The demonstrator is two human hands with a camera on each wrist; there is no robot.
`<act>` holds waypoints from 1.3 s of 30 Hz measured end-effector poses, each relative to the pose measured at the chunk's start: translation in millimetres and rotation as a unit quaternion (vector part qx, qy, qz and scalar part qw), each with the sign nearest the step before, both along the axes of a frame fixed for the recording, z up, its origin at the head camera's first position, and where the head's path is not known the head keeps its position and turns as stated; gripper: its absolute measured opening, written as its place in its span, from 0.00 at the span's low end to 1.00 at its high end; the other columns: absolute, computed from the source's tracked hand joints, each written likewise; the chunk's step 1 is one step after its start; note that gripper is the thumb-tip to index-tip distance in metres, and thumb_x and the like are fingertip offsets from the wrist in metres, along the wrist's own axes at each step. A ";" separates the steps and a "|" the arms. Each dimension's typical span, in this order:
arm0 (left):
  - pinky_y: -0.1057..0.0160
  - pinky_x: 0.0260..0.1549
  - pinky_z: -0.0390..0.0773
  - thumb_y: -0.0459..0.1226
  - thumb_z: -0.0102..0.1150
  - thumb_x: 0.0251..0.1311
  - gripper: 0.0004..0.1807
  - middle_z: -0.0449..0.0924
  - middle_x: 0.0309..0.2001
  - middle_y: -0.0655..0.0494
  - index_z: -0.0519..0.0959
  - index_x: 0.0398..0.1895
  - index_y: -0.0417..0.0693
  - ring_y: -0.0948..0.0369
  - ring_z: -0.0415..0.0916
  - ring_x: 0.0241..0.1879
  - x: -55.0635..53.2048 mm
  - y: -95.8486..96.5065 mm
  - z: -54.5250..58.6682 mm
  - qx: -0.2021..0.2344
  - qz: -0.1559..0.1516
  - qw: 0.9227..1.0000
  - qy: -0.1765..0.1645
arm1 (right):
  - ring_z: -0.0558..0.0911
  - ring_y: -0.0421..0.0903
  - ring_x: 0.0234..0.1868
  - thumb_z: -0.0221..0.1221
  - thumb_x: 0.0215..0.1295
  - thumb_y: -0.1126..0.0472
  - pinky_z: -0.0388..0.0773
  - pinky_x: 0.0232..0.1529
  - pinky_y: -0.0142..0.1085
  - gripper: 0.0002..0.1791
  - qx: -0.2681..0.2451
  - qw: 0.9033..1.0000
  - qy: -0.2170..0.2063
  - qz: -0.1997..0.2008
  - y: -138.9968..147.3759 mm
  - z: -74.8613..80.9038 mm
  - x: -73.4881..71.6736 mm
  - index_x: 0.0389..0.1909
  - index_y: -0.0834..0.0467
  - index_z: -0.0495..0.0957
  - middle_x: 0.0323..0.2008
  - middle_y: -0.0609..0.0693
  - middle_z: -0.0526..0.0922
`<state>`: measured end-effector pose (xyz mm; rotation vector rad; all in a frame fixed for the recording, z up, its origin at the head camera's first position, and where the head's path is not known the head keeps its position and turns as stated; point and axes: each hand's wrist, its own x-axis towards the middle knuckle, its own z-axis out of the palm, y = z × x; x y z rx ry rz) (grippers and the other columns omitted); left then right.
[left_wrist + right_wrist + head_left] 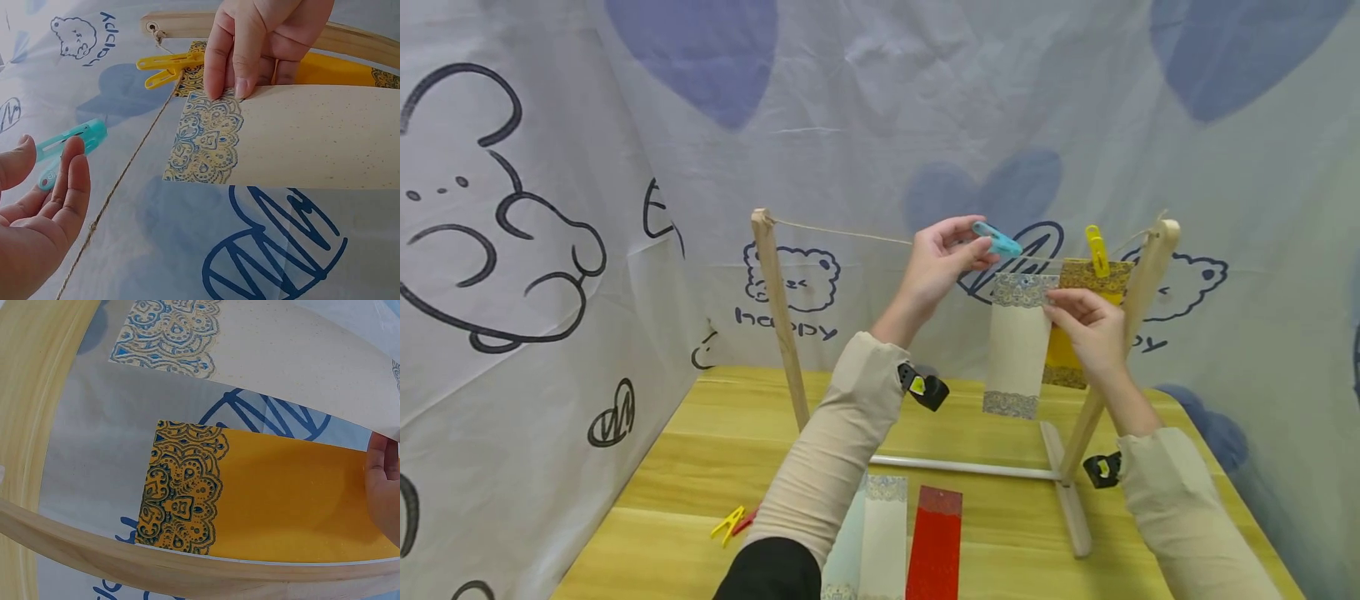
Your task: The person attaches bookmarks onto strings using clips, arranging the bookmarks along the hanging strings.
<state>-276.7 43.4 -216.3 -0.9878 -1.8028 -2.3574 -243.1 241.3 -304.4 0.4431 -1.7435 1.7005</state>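
My left hand (pixel 938 258) pinches a teal clothespin (pixel 997 239) just over the string (pixel 842 232). In the left wrist view the clothespin (pixel 92 136) lies between thumb and fingers, a little to the left of the string. With thumb and fingertips my right hand (pixel 1092 329) grips a long cream card (pixel 1018 350) by its right side, near the upper patterned band. The card hangs upright, its top edge close below the string. Right behind that hand, an orange-yellow card (pixel 1063 367) with dark patterned ends hangs from the string under a yellow clothespin (pixel 1097 250).
Wooden posts (pixel 781 317) hold up the string at left and right, joined low by a white rod (pixel 962 467). On the wooden table (pixel 662 500) lie a red card (pixel 935 550), a cream card (pixel 884 542), a pale blue card (pixel 847 550) and a yellow clothespin (pixel 728 523) beside a red one.
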 end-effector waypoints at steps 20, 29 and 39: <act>0.61 0.34 0.78 0.27 0.54 0.57 0.19 0.77 0.40 0.41 0.69 0.53 0.31 0.56 0.79 0.30 -8.3 13.5 11.7 -0.075 0.022 0.997 0.017 | 0.78 0.39 0.29 0.54 0.53 0.81 0.75 0.32 0.25 0.09 -0.013 1.000 0.001 0.001 1.9 0.3 -1.9 0.34 0.70 0.78 0.31 0.47 0.82; 0.66 0.31 0.78 0.29 0.53 0.58 0.20 0.77 0.39 0.43 0.69 0.54 0.33 0.49 0.77 0.35 -10.0 19.6 15.3 -0.131 0.033 0.991 0.025 | 0.78 0.39 0.30 0.55 0.54 0.79 0.75 0.32 0.25 0.09 -0.018 1.000 -0.003 0.005 2.3 3.3 -1.4 0.35 0.68 0.79 0.32 0.47 0.82; 0.63 0.33 0.78 0.31 0.53 0.59 0.19 0.78 0.37 0.46 0.70 0.53 0.35 0.55 0.78 0.31 -12.9 25.9 16.5 -0.191 0.052 0.979 0.035 | 0.78 0.39 0.31 0.56 0.54 0.77 0.75 0.34 0.25 0.09 -0.021 1.000 -0.008 -0.001 2.3 4.2 -1.1 0.33 0.63 0.80 0.32 0.48 0.82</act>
